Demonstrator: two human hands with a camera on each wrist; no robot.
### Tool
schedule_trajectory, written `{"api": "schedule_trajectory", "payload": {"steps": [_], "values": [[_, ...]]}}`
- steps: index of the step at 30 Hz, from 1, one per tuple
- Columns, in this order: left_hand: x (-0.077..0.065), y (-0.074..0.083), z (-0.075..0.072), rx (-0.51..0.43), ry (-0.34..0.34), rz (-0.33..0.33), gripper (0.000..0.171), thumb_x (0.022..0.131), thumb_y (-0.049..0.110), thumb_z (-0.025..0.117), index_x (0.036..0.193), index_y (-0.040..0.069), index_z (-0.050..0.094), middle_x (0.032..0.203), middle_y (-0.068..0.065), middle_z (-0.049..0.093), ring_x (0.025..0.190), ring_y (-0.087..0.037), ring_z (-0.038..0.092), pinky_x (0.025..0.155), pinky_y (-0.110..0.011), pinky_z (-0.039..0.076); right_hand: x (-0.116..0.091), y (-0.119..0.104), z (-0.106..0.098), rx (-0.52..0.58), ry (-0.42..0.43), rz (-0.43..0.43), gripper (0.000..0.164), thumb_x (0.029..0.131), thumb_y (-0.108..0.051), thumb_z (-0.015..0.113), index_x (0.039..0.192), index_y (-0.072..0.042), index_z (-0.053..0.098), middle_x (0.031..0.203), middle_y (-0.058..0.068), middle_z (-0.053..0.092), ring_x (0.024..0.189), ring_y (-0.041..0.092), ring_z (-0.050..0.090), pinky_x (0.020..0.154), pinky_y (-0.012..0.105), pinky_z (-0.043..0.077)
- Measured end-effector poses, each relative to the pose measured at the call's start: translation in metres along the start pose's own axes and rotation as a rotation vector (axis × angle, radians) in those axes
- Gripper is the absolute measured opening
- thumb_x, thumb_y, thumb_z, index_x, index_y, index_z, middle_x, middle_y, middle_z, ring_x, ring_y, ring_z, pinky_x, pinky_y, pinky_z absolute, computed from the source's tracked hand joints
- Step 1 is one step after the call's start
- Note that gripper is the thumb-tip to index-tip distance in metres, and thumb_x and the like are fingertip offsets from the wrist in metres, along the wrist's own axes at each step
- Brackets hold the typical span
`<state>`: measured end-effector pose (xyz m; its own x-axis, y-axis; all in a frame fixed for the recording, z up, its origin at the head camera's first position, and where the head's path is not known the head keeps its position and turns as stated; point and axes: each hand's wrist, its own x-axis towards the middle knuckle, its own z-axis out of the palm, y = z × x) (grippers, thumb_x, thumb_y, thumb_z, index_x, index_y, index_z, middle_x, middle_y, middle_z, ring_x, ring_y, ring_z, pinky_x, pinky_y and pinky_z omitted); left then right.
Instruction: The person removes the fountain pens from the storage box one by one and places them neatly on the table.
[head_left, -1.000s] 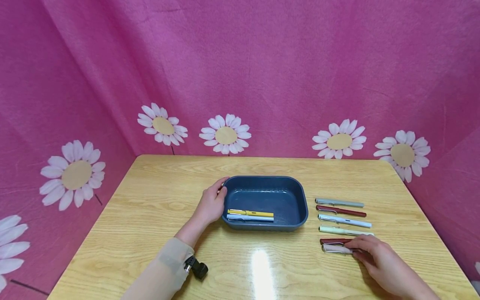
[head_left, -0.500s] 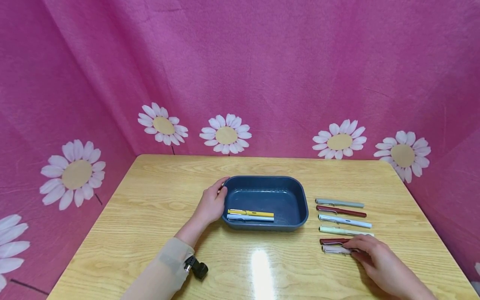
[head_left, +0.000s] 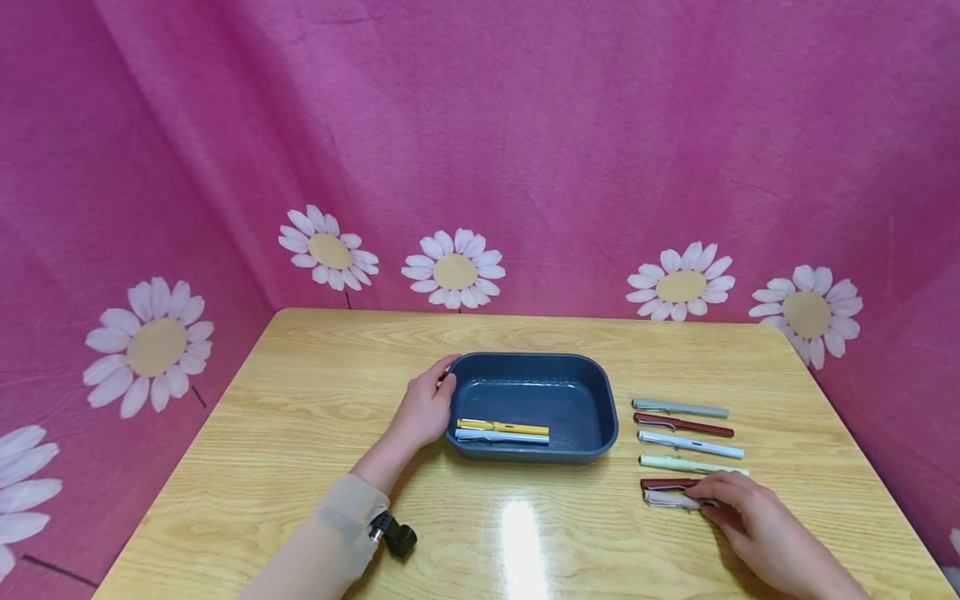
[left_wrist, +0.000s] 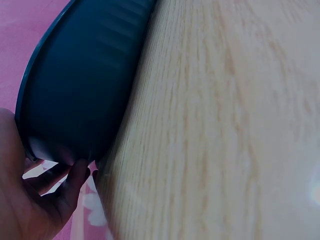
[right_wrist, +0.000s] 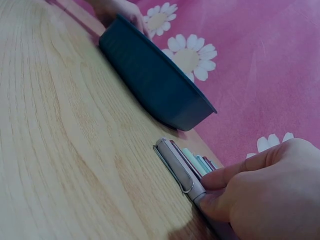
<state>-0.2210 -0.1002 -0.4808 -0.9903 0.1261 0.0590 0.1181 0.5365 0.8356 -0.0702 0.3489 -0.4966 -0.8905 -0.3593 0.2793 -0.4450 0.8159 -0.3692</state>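
Observation:
My left hand (head_left: 422, 408) grips the left end of a dark blue, open-topped tray (head_left: 525, 456), with the thumb at its rim. Inside the tray, along its near side, lie a yellow pen (head_left: 502, 427) and a light blue pen (head_left: 502, 437). To the right, my right hand (head_left: 757, 521) pinches a pale pinkish-white pen (right_wrist: 177, 162) between thumb and fingers, hiding its far end. That pen lies beside a dark red pen (head_left: 667, 483), partly covered by the fingers. In the right wrist view, the pale pen's metal clip faces the camera.
Behind the right hand, a row of pens lies on the wooden table (head_left: 315, 358): mint green (head_left: 693, 464), light blue (head_left: 690, 443), dark red (head_left: 684, 424) and grey-green (head_left: 680, 408). A pink curtain (head_left: 540, 150) with daisies surrounds the table. A small black device (head_left: 397, 537) sits at the left wrist.
My right fingers have shifted very slightly left along the pale pen. The left hand, the tray and the other pens stay in place.

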Motion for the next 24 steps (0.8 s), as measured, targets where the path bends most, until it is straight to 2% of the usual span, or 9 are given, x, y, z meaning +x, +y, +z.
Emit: {"api": "schedule_trajectory", "payload": {"steps": [7, 12, 16, 24], "values": [[0.001, -0.001, 0.000, -0.004, 0.001, 0.005, 0.045, 0.114, 0.022, 0.043, 0.157, 0.012, 0.051, 0.145, -0.019, 0.061, 0.130, -0.035, 0.060, 0.114, -0.054, 0.043, 0.003, 0.001, -0.005, -0.005, -0.001, -0.014, 0.044, 0.077, 0.011, 0.086, 0.104, -0.023, 0.077, 0.106, -0.015, 0.066, 0.096, 0.005, 0.063, 0.085, 0.006, 0.043], [0.001, -0.002, 0.001, -0.006, -0.002, 0.002, 0.046, 0.115, 0.023, 0.043, 0.158, 0.013, 0.050, 0.146, -0.018, 0.060, 0.131, -0.035, 0.059, 0.114, -0.054, 0.043, 0.010, -0.002, -0.013, 0.042, 0.033, -0.091, 0.046, 0.076, 0.012, 0.086, 0.106, -0.022, 0.077, 0.105, -0.016, 0.066, 0.094, 0.004, 0.062, 0.084, 0.006, 0.043], [0.001, -0.002, 0.001, -0.004, 0.001, -0.004, 0.046, 0.115, 0.024, 0.043, 0.159, 0.013, 0.050, 0.149, -0.017, 0.058, 0.135, -0.035, 0.056, 0.115, -0.055, 0.041, 0.022, -0.006, -0.019, 0.113, 0.083, -0.188, 0.049, 0.075, 0.018, 0.083, 0.106, -0.019, 0.076, 0.104, -0.012, 0.069, 0.092, 0.006, 0.064, 0.085, 0.007, 0.045], [0.000, 0.000, 0.000, -0.009, -0.003, -0.007, 0.045, 0.115, 0.023, 0.042, 0.158, 0.013, 0.050, 0.147, -0.018, 0.059, 0.134, -0.035, 0.057, 0.115, -0.055, 0.041, 0.052, -0.024, -0.030, 0.114, 0.080, -0.230, 0.050, 0.075, 0.014, 0.086, 0.110, -0.021, 0.075, 0.110, -0.009, 0.071, 0.099, 0.009, 0.067, 0.090, 0.007, 0.044]]}}
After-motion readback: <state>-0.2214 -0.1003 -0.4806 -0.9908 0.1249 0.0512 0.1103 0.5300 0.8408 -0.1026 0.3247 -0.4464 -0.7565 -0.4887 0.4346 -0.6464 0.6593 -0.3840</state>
